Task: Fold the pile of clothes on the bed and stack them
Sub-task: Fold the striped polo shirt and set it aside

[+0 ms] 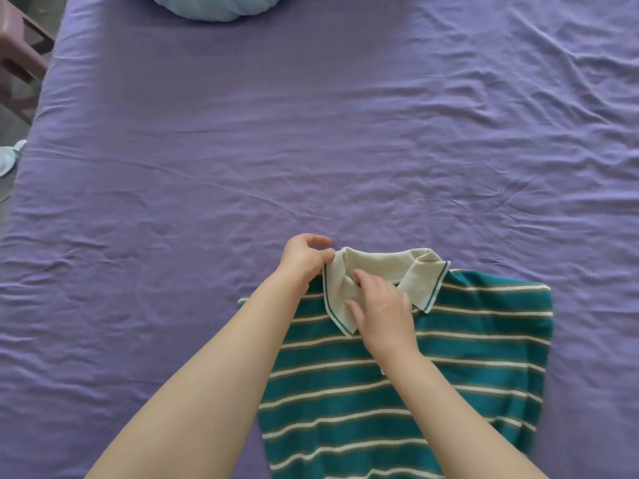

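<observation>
Teal knit with cream and tan stripes, your polo shirt [415,368] lies face up near the bed's [242,150] close edge, at about five o'clock in the view, its cream collar [383,271] pointing away from you toward twelve; both sleeves look already tucked behind, though you cannot confirm that from here, and the hem runs out of sight at the bottom. Judge it as light, soft and floppy; it will sag wherever it is unsupported and creep a little on the purple sheet [345,150], so any lift should be two-handed. The collar is the one stiffer part, with a ribbed edge that gives a sure pinch; the shoulder corners either side of it are the sensible places to take hold for the next fold, and the fabric will not mind a firm grip.

Your left hand [304,259] sits at the collar's nine o'clock end, thumb and curled fingers pinching the collar fold; its forearm crosses the shirt's left edge. Your right hand [380,309] lies palm down on the left collar wing, fingers fairly straight and slightly spread, pressing it flat rather than gripping.

Outward from there, a pale blue bundle [214,6] sits at twelve o'clock on the far side; a brown chair [17,46] stands off the bed at ten.
</observation>
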The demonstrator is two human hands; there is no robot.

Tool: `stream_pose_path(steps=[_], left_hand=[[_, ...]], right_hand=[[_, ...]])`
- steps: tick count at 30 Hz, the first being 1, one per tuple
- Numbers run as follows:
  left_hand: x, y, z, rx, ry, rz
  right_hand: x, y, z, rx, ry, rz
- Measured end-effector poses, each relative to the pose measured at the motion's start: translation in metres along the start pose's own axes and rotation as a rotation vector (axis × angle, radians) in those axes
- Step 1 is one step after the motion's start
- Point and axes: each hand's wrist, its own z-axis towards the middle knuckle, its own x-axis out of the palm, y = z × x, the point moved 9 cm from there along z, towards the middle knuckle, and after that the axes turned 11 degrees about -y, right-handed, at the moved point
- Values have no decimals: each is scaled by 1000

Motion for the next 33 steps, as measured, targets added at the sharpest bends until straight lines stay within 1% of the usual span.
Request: stream_pose_path(steps=[2,4,5,7,8,9,10,11,12,13,14,16,17,19,22,25,28,30,32,33], left_hand=[[-9,0,5,21,-68,-60],[-17,1,9,26,-139,-86],[-19,1,11,29,-154,-75],[-13,-1,11,56,-132,-4],[-10,-6,9,111,-133,91],[-9,-16,4,217,-163,217],[-6,-30,-3,364,-204,330],[0,-45,-14,518,-225,391],[11,-57,-27,638,-200,412],[26,-64,-39,705,-134,418],[43,-66,-48,727,-50,427],[82,-58,-62,668,94,484],[97,-53,-66,617,130,526],[117,-43,-68,538,133,578],[126,-38,-69,486,88,562],[126,-42,-70,494,69,521],[127,-55,-70,620,32,600],[126,-61,-71,660,8,632],[114,-57,-72,621,-12,575],[106,-55,-76,633,-22,552]], right_hand=[[-4,-1,1,16,-37,5],[-16,-14,-3,78,-125,57],[-21,-21,-5,107,-151,68],[-24,-27,-8,113,-128,70],[-25,-27,-9,99,-110,79],[-28,-27,-10,84,-110,92],[-34,-31,-10,77,-137,99],[-42,-38,-10,86,-182,97],[-51,-49,-11,115,-231,96],[-59,-62,-13,162,-273,105],[-65,-75,-14,217,-304,123],[-73,-97,-16,323,-333,161],[-73,-105,-15,370,-326,180],[-66,-110,-13,429,-263,204],[-57,-106,-17,425,-207,176],[-56,-103,-30,431,-247,263],[-53,-102,-42,441,-238,331],[-50,-105,-44,432,-200,283],[-53,-112,-46,421,-175,234],[-55,-114,-47,390,-162,223]])
